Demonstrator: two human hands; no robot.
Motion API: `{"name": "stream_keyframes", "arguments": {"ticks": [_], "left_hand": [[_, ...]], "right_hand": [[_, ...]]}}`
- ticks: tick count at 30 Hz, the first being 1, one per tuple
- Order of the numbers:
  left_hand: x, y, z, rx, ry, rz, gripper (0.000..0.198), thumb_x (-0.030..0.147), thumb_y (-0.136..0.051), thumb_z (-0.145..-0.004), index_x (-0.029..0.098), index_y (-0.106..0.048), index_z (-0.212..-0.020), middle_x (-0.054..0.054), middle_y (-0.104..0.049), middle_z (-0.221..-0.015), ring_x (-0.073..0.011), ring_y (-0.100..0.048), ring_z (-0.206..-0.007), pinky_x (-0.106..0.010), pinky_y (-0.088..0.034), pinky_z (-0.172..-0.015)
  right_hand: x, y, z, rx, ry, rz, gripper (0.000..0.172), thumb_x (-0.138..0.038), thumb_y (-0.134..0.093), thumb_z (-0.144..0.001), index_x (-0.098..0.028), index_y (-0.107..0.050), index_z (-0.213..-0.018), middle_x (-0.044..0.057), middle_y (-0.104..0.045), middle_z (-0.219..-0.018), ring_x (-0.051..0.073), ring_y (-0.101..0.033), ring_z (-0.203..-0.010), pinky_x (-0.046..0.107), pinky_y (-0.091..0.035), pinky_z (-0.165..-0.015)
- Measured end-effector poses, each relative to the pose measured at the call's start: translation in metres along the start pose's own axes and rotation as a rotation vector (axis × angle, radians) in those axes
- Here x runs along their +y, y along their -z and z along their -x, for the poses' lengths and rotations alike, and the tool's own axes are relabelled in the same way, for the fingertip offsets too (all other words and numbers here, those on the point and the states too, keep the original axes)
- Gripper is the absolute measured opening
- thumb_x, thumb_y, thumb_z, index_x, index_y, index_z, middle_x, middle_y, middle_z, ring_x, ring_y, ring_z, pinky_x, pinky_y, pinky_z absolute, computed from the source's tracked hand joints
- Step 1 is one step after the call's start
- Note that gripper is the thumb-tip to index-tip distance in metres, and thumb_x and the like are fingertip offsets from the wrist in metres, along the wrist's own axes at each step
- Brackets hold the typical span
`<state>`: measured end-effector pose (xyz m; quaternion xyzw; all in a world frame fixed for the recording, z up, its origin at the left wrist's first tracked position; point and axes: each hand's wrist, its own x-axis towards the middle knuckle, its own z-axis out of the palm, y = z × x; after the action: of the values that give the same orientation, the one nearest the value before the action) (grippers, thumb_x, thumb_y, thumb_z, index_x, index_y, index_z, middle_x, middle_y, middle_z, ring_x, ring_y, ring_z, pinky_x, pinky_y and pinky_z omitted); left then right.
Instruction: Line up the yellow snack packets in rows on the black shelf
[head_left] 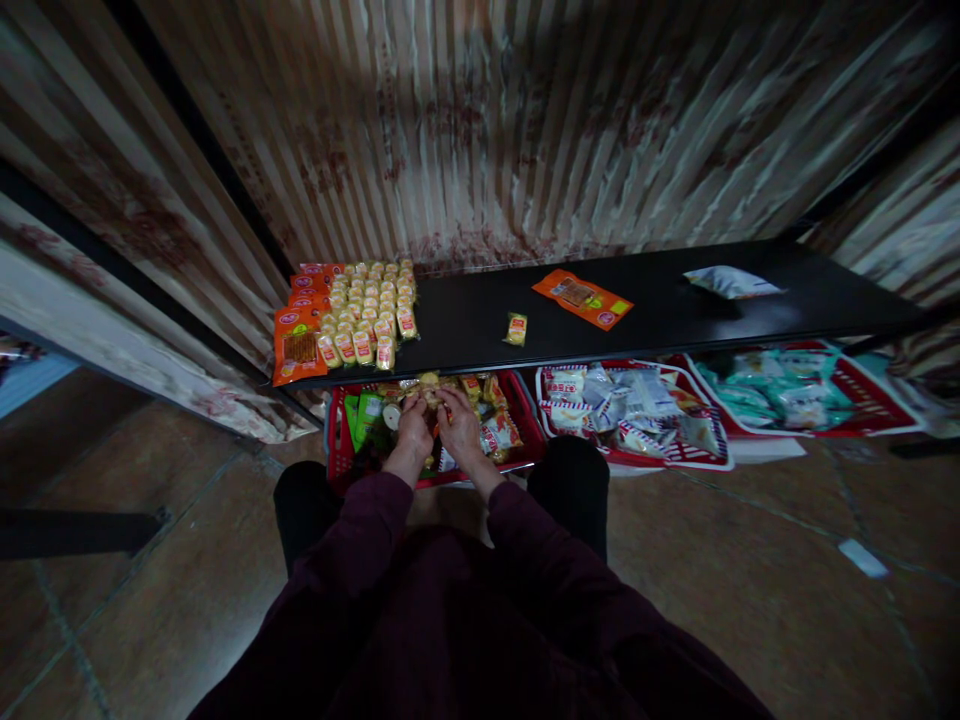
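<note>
Both my hands reach into a red basket [336,455] of mixed snack packets on the floor under a black shelf [675,305]. My left hand [414,428] and my right hand [459,422] are side by side, fingers curled together around small yellowish packets [430,392] at the basket's top. What exactly each hand grips is too small to make out. On the shelf above, rows of small yellow packets [367,310] lie beside orange packets [298,345] at the left end.
One yellow packet [516,328], an orange packet [583,298] and a white bag [731,283] lie apart on the shelf. Two more red baskets [701,455] [870,405] of wrapped snacks stand to the right. Corrugated wall behind; tiled floor around my knees.
</note>
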<state>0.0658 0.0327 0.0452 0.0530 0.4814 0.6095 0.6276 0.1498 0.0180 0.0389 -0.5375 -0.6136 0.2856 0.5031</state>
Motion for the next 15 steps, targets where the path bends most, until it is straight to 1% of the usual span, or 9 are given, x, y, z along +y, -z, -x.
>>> {"name": "stream_keyframes", "arguments": {"ticks": [3, 5, 8, 11, 15], "left_hand": [[0.0015, 0.0004, 0.0026, -0.011, -0.02, -0.061, 0.034, 0.011, -0.056, -0.073, 0.02, -0.056, -0.106, 0.0, -0.065, -0.079, -0.0093, -0.059, -0.065, -0.024, -0.047, -0.069], [0.0019, 0.0007, 0.0034, -0.022, -0.052, -0.118, 0.036, 0.014, -0.058, -0.071, 0.021, -0.057, -0.107, -0.001, -0.066, -0.082, -0.01, -0.06, -0.068, -0.025, -0.047, -0.072], [0.0017, 0.0011, 0.0034, -0.029, -0.102, -0.16, 0.034, 0.017, -0.059, -0.069, 0.021, -0.06, -0.102, -0.001, -0.067, -0.086, -0.0107, -0.061, -0.073, -0.026, -0.046, -0.074], [0.001, 0.0019, 0.0031, -0.022, -0.125, -0.146, 0.03, 0.016, -0.057, -0.068, 0.02, -0.062, -0.098, -0.002, -0.067, -0.086, -0.0111, -0.061, -0.075, -0.025, -0.046, -0.075], [-0.0003, 0.0033, 0.0034, -0.044, -0.157, -0.156, 0.029, 0.013, -0.056, -0.067, 0.019, -0.064, -0.094, -0.002, -0.066, -0.09, -0.011, -0.06, -0.079, -0.025, -0.045, -0.077]], "right_hand": [[0.0008, -0.0002, 0.0008, 0.008, -0.018, 0.001, 0.035, -0.015, -0.046, -0.078, -0.022, -0.066, -0.107, 0.007, -0.061, -0.115, 0.022, -0.052, -0.111, 0.038, -0.037, -0.104], [0.0006, -0.0009, 0.001, 0.013, -0.04, 0.003, 0.034, -0.016, -0.046, -0.079, -0.022, -0.066, -0.106, 0.007, -0.062, -0.113, 0.022, -0.052, -0.111, 0.039, -0.036, -0.104], [-0.0002, -0.0018, 0.0009, -0.012, -0.082, -0.001, 0.033, -0.02, -0.045, -0.081, -0.022, -0.067, -0.106, 0.007, -0.064, -0.112, 0.024, -0.052, -0.111, 0.042, -0.035, -0.104], [-0.0006, -0.0025, 0.0004, -0.033, -0.125, -0.022, 0.031, -0.024, -0.045, -0.083, -0.023, -0.066, -0.106, 0.007, -0.065, -0.111, 0.024, -0.054, -0.111, 0.042, -0.035, -0.103], [0.0009, -0.0036, 0.0005, -0.064, -0.19, -0.021, 0.034, -0.033, -0.047, -0.085, -0.022, -0.063, -0.112, 0.008, -0.065, -0.114, 0.023, -0.059, -0.106, 0.04, -0.041, -0.097]]}}
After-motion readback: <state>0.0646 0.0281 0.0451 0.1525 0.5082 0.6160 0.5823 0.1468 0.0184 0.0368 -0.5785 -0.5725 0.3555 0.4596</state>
